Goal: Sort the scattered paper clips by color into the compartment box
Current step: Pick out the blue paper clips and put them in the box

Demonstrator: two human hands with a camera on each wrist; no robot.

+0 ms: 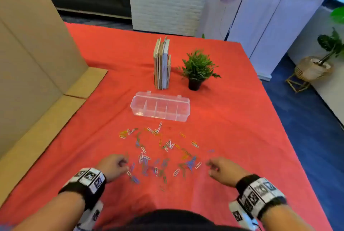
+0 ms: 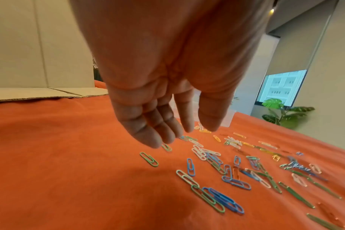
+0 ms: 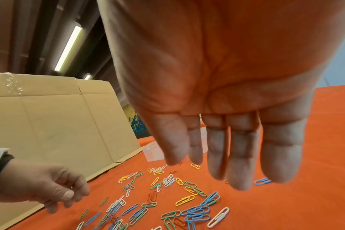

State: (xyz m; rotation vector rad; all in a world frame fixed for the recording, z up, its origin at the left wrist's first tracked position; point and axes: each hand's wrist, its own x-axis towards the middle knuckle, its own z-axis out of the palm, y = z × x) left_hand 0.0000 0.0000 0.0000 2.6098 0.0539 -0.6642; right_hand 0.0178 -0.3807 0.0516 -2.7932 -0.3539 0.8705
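The right hand [image 3: 217, 93] fills the upper frame, palm showing, fingers [image 3: 238, 155] extended downward above scattered paper clips [image 3: 187, 200] on the orange-covered table [image 3: 305, 210]. The left hand [image 3: 39, 185] sits lower left, fingers loosely curled, before cardboard [image 3: 49, 124].

Paper clips [image 1: 160, 152] lie between compartment box [image 1: 160, 107] and hands.

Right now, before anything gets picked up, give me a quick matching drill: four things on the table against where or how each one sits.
Things:
1. compartment box
2. paper clips
3. potted plant
4. left hand

States:
A. upright, right of the standing books
B. empty, beyond the clips
C. holding nothing, fingers relaxed at the left edge of the clips
D. scattered loose on the red cloth

Pairs: 1-B, 2-D, 3-A, 4-C
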